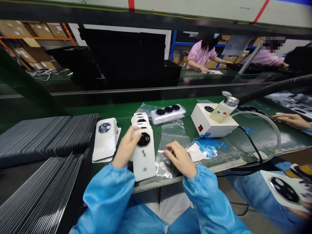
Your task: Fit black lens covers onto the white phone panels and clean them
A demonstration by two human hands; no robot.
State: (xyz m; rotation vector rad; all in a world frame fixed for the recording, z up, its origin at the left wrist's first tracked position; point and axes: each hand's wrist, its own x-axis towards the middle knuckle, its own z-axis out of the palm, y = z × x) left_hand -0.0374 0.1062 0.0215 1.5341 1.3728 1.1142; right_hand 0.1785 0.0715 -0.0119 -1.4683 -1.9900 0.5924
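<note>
White phone back cover: it lies in front of you at the near edge of the green workbench, just left of centre; call it the white back cover.
Direction: its long axis runs near to far, leaning slightly left at the far end, where the round black lens disc sits.
Left hand: your left hand grips the far-left corner, thumb over the disc; this probably steadies the cover with its outer face toward you.
Right hand: your right hand hovers or rests over the clear plastic film, fingers loosely curled, thumb apart, nothing seen between them.
Cover stacks: fanned covers sit just beyond, and more stacked covers to the left, seemingly for easy reach.
Far right: the pump bottle stands tilted on the white switch box.
</note>
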